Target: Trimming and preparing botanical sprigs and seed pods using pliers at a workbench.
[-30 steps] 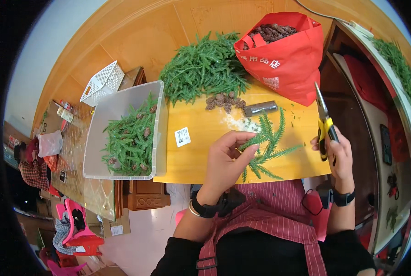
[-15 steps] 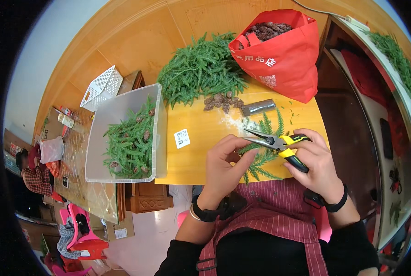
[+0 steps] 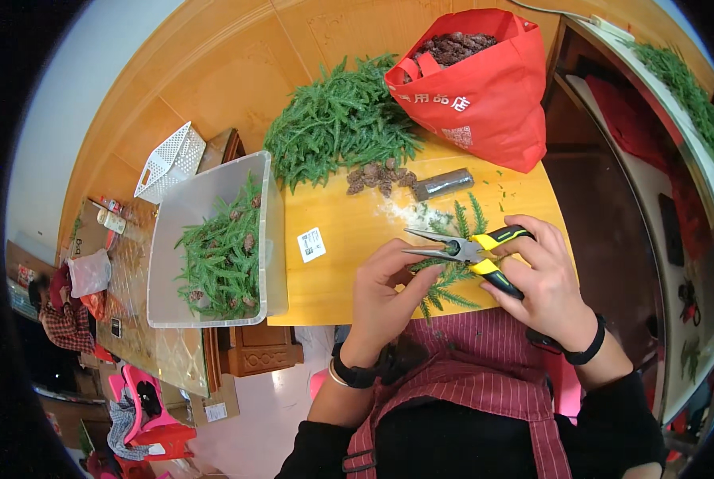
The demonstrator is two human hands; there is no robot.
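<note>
My right hand [image 3: 544, 279] is wrapped round the yellow-and-black handles of the pliers [image 3: 462, 250], their thin tips parted and pointing left. My left hand [image 3: 385, 299] pinches the green sprig [image 3: 452, 275] right beneath those tips. Just beyond the grip lie pine cones [image 3: 377, 177] and a grey tube [image 3: 442, 184]; farther left stands the clear bin [image 3: 213, 239], farther back the red bag [image 3: 484, 96].

The scene is evenly and brightly lit with only soft shadows, a pale glare is seen on the worktop [image 3: 349, 263], and straight edges are bent by fisheye distortion toward the dark rim.
</note>
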